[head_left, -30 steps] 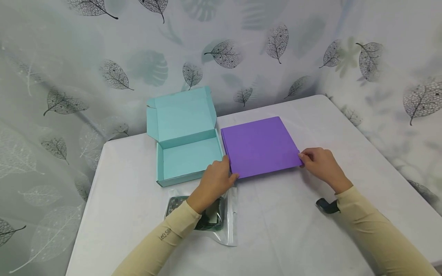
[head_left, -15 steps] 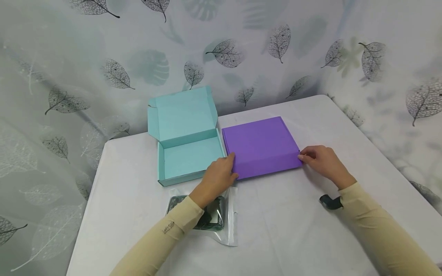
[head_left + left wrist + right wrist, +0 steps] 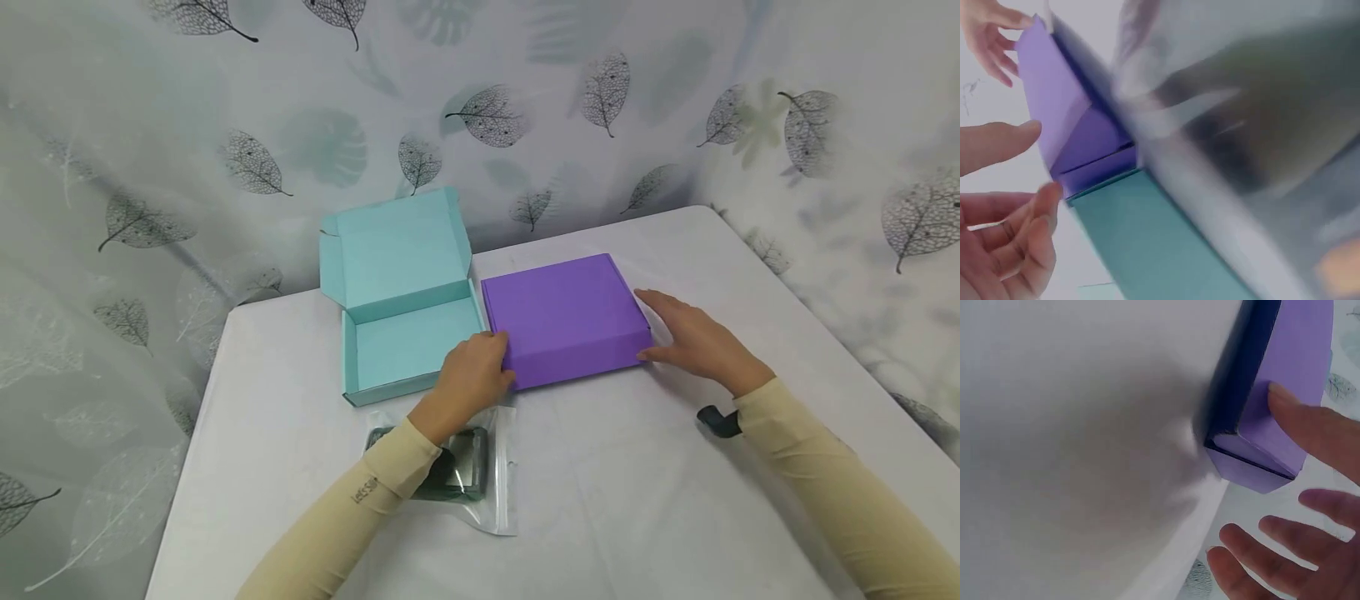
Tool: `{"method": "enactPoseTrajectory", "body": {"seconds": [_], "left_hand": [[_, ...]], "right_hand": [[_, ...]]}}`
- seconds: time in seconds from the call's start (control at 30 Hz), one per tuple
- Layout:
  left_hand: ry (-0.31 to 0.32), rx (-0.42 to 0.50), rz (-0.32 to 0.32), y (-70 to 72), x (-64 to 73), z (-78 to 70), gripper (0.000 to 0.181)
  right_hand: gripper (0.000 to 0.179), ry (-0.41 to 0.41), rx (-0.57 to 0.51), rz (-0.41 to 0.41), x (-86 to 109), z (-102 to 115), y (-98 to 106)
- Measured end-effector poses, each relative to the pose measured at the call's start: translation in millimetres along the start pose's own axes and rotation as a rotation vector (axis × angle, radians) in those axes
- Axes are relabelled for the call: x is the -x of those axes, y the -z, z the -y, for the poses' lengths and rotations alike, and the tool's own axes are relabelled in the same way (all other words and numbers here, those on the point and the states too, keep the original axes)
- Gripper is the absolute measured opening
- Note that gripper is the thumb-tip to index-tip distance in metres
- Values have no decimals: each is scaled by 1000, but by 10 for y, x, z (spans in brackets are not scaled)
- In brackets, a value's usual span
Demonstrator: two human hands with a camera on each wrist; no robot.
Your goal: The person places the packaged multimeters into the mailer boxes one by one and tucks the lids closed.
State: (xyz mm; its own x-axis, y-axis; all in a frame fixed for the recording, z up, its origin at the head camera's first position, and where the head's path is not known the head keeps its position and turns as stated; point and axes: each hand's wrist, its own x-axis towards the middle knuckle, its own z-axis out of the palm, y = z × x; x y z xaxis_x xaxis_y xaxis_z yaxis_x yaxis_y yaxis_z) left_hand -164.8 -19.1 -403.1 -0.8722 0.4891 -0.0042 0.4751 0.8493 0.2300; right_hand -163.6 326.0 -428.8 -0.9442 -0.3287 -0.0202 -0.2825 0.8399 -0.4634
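Observation:
A purple cardboard mailer box [image 3: 562, 304] lies on the white table with its lid down and its front flap folded over the front side. My left hand [image 3: 472, 375] is at its front left corner. In the left wrist view, the left thumb [image 3: 1007, 142] stretches along the purple box while the other fingers bend loosely. My right hand [image 3: 696, 343] is at the right end, fingers spread. In the right wrist view, the right thumb [image 3: 1310, 425] lies against the flap, and the remaining fingers stand apart from the box's end.
Left of the purple box stands a teal mailer box [image 3: 405, 250], its lid raised and nothing inside. A clear zip bag [image 3: 501, 500] with a dark green item lies under my left forearm. A leaf-print curtain [image 3: 487, 75] hangs behind the table [image 3: 600, 500].
The purple box's front flap, sticking out flat a second ago, has folded down over the front. My right hand has let go of the flap's corner and spread its fingers beside the end.

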Motion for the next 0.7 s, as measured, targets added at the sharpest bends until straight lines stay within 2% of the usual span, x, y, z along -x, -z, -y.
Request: {"method": "enactPoseTrajectory", "body": {"seconds": [0.1, 0.2, 0.3, 0.4, 0.47, 0.57, 0.7], "left_hand": [[-11, -51, -32, 76, -19, 6, 25], [-22, -114, -35, 100, -54, 13, 34], [-12, -164, 8, 78, -104, 29, 54], [12, -195, 84, 20, -161, 45, 84], [28, -207, 130, -7, -186, 46, 97], [37, -217, 162, -18, -200, 35, 104], [32, -271, 163, 3, -201, 15, 106]], "right_hand": [[95, 30, 56, 42, -48, 5, 39], [95, 67, 97, 73, -82, 13, 68], [97, 103, 127, 89, -127, 30, 102], [98, 114, 149, 120, -166, 53, 108], [98, 116, 162, 142, -186, 73, 101], [96, 115, 180, 159, -211, 108, 93], [95, 139, 224, 139, -253, 161, 101]]}}
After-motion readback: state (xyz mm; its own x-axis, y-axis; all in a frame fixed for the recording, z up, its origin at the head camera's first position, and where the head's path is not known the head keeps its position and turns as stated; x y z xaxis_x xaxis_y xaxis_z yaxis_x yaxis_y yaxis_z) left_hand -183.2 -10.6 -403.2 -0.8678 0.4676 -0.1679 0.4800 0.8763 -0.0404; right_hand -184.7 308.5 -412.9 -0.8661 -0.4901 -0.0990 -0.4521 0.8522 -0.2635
